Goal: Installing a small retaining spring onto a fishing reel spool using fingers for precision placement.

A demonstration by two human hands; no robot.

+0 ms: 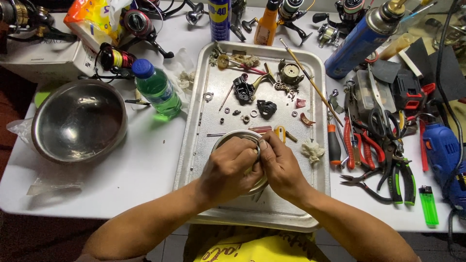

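Ring (pixel 257 151), a small metal one, sits pinched between both hands over the near middle of the tray (pixel 194 145), just above a round tin (pixel 228 138) that the hands mostly hide. It shows only as a thin, ribbed grey edge between the fingertips; whether it is a bearing, a washer or a spring clip cannot be told. It looks light, hard and stiff, and likely slick if oiled, so it is best held by its rim, with thumb and forefinger on opposite sides, as it is now; a loose pinch could let it flick away among the other small parts.

Left hand (pixel 228 170) is curled nearly closed, fingertips meeting the ring from the left. Right hand (pixel 281 167) is curled the same way, thumb and forefinger closed on the ring from the right.

Farther back on the tray lie black reel parts (pixel 245 90), washers and a thin brush (pixel 310 80). On the bench, a steel bowl (pixel 77 121) and green bottle (pixel 156 88) stand left, pliers (pixel 383 165) right.
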